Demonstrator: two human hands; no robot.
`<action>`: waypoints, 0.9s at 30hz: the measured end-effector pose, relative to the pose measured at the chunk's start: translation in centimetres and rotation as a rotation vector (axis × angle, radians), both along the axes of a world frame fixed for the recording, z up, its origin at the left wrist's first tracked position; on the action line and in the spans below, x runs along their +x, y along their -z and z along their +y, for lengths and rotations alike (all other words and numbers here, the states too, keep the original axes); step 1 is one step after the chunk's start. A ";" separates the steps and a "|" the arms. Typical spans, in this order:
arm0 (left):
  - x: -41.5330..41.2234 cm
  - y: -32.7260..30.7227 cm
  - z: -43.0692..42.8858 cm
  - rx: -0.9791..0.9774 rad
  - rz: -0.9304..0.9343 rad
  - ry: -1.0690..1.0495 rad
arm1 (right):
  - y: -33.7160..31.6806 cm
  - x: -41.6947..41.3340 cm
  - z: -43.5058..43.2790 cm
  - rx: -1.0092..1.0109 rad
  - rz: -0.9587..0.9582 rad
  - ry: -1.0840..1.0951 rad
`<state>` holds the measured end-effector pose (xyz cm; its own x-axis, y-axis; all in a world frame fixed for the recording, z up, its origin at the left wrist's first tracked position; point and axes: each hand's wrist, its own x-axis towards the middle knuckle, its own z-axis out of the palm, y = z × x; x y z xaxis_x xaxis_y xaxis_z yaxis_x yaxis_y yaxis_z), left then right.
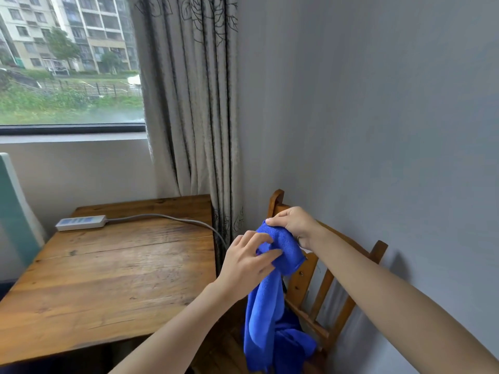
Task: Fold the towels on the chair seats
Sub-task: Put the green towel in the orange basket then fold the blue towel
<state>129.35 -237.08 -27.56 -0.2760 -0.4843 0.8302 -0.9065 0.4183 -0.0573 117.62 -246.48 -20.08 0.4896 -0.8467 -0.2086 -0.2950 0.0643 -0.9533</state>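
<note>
A blue towel [270, 314] hangs in the air above a wooden chair [321, 287] that stands against the grey wall. My right hand [294, 225] grips the towel's bunched top end. My left hand [248, 257] is just left of it, pinching the cloth between thumb and fingers a little lower. The towel's lower end trails down onto the chair seat, which is mostly hidden behind the cloth.
A wooden table [108, 271] stands left of the chair, with a white power strip [81, 222] and its cable [167, 218] on it. A patterned curtain [194, 103] hangs behind, beside the window [67, 60]. A teal and white object [13, 209] is at the left edge.
</note>
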 end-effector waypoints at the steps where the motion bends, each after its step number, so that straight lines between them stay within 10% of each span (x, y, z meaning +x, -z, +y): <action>1: 0.2 -0.2 -0.2 0.007 0.034 0.029 | 0.3 0.0 0.0 0.004 -0.007 0.002; 7: 0.4 -4.7 -0.4 0.624 0.766 0.103 | 3.1 -1.1 0.9 0.137 -0.031 -0.029; 14: 1.2 -5.6 -2.2 0.772 0.629 -0.121 | 6.6 -1.9 3.7 0.212 -0.218 -0.056; 27: 0.2 -5.9 -2.7 0.616 0.560 -0.253 | 9.2 0.7 5.5 -0.499 0.004 0.270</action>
<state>129.58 -239.78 -21.70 0.2713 -0.8836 0.3817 -0.8035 0.0105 0.5952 118.33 -241.01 -29.29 0.2424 -0.9380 0.2478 -0.3343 -0.3206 -0.8863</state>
